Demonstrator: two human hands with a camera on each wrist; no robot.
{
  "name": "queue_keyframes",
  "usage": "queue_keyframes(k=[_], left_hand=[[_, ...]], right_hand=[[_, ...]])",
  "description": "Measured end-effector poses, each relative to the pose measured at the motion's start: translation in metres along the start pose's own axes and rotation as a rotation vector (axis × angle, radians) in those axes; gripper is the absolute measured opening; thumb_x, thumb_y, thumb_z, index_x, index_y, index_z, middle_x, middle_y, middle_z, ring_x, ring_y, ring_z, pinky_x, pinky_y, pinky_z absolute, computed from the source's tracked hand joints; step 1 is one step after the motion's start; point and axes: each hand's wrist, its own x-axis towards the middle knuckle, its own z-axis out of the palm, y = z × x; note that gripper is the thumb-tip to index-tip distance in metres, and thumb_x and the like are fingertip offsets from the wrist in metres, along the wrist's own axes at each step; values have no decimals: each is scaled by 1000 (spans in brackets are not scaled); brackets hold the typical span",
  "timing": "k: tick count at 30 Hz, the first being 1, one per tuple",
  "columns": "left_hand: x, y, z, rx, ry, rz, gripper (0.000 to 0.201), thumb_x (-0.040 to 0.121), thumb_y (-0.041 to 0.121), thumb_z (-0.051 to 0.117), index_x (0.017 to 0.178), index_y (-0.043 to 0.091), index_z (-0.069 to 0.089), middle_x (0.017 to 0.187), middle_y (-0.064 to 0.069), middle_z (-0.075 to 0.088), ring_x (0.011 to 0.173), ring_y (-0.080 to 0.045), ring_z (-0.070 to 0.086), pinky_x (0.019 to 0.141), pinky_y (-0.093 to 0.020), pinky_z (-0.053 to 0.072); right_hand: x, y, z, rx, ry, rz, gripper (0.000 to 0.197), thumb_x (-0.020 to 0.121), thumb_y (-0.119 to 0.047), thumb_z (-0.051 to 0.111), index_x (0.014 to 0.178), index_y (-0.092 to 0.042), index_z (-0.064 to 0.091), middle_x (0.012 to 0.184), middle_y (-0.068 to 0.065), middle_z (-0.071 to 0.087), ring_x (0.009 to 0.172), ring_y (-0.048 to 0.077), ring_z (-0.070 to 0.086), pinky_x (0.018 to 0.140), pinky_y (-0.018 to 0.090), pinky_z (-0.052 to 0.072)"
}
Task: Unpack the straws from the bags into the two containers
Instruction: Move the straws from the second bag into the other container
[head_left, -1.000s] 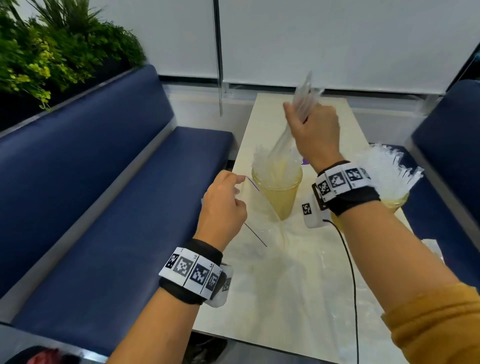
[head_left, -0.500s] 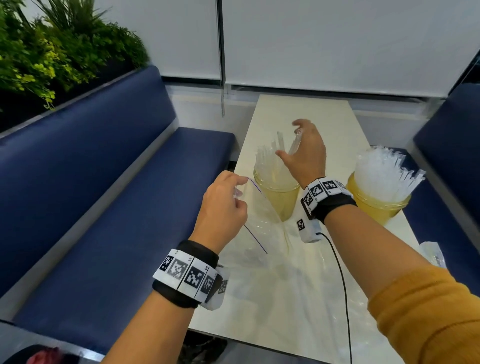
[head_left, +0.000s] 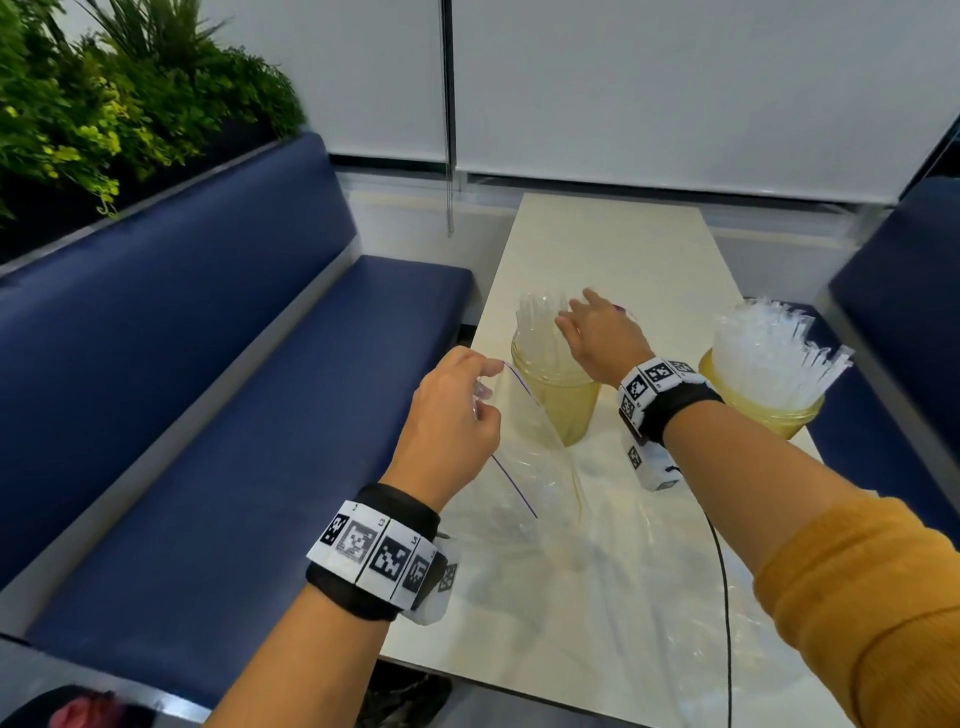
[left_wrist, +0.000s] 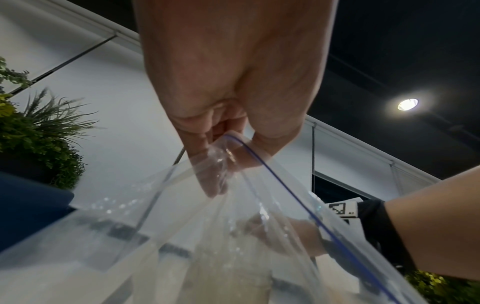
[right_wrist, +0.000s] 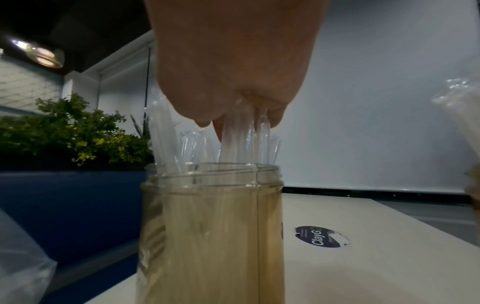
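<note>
Two clear yellowish jars stand on the pale table (head_left: 608, 244). The left jar (head_left: 566, 405) (right_wrist: 213, 226) holds wrapped clear straws (head_left: 535, 322) (right_wrist: 239, 144). My right hand (head_left: 597, 332) (right_wrist: 233, 115) hovers over it with straight, spread fingers touching the straw tops. The right jar (head_left: 769, 410) is packed with straws (head_left: 763, 348) fanning out of it. My left hand (head_left: 483, 395) (left_wrist: 226, 148) pinches the blue-lined rim of a clear zip bag (head_left: 535, 467) (left_wrist: 233, 226) and holds it up beside the left jar. The bag's inside is too clear to read.
Flat clear plastic bags (head_left: 623, 597) lie on the near part of the table, crossed by a black cable (head_left: 722, 571). Blue benches (head_left: 208, 389) (head_left: 909, 291) flank the table. Plants (head_left: 104, 104) stand behind the left bench. A round sticker (right_wrist: 319, 236) sits beyond the left jar.
My right hand lowered a bundle of straws into the left jar, let go and now rests flat on their tops. The left hand kept holding the bag.
</note>
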Motion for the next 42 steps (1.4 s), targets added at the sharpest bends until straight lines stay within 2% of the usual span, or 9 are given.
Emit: queue_keyframes(k=[3, 7, 11, 15, 19, 23, 28, 38, 42], left_hand=[[2, 1, 0, 9, -53, 1, 49, 87, -3, 59, 131, 18, 62, 124, 9, 56, 97, -1, 56, 80, -3, 41], [7, 5, 1, 13, -128, -5, 61, 85, -9, 58, 141, 15, 54, 135, 7, 52, 107, -1, 50, 78, 2, 36], [11, 7, 3, -18, -148, -32, 67, 83, -13, 54, 145, 10, 50, 140, 3, 50, 115, -5, 51, 88, -6, 34], [12, 9, 7, -44, -149, -31, 68, 82, -15, 53, 145, 9, 49, 143, 2, 48, 126, -13, 53, 98, -21, 43], [9, 10, 12, -80, -158, -25, 68, 83, -19, 52, 144, 10, 50, 143, 3, 47, 125, -9, 53, 94, -16, 42], [4, 7, 19, -105, -154, -8, 68, 82, -20, 52, 141, 13, 53, 141, 6, 49, 120, -7, 55, 89, -12, 47], [1, 5, 25, -150, -133, 9, 65, 83, -19, 51, 138, 15, 55, 137, 10, 49, 107, 6, 55, 82, 0, 46], [-4, 5, 24, -87, -142, 67, 64, 84, -6, 61, 143, 17, 51, 138, 11, 50, 117, 0, 51, 86, 7, 35], [-7, 3, 25, -17, -172, 118, 74, 80, 10, 71, 148, 22, 43, 145, 12, 44, 129, -5, 48, 104, -10, 37]], right_hand=[[1, -6, -14, 81, 158, 19, 38, 104, -25, 35, 79, -12, 60, 77, 7, 60, 83, 30, 55, 87, 47, 46], [-10, -33, -56, 331, 441, 111, 39, 96, -32, 45, 67, -14, 63, 67, -2, 58, 68, 18, 50, 65, 31, 45], [-47, -65, -83, 576, 181, 21, 40, 85, -23, 55, 50, -5, 57, 43, 6, 52, 40, 26, 48, 43, 25, 41], [-74, -84, -48, 448, -308, -44, 27, 89, -27, 58, 89, -6, 75, 80, 12, 72, 75, 27, 67, 69, 34, 56], [-90, -97, -4, 2, -468, -22, 77, 85, -75, 45, 140, -21, 43, 116, 10, 60, 113, 32, 52, 90, 43, 44], [-99, -102, 17, -127, -473, 19, 60, 97, -58, 35, 136, -14, 43, 127, 13, 52, 118, 34, 49, 97, 45, 42], [-98, -108, 25, -10, -390, 133, 37, 104, -35, 35, 130, -11, 45, 120, 14, 58, 105, 34, 63, 79, 38, 46], [-104, -90, 24, 119, -247, 158, 38, 103, -42, 37, 118, -13, 58, 90, 11, 67, 87, 33, 65, 66, 34, 46], [-102, -85, 1, 183, -144, 175, 42, 103, -46, 41, 106, -14, 69, 85, 10, 64, 83, 30, 62, 62, 29, 36]])
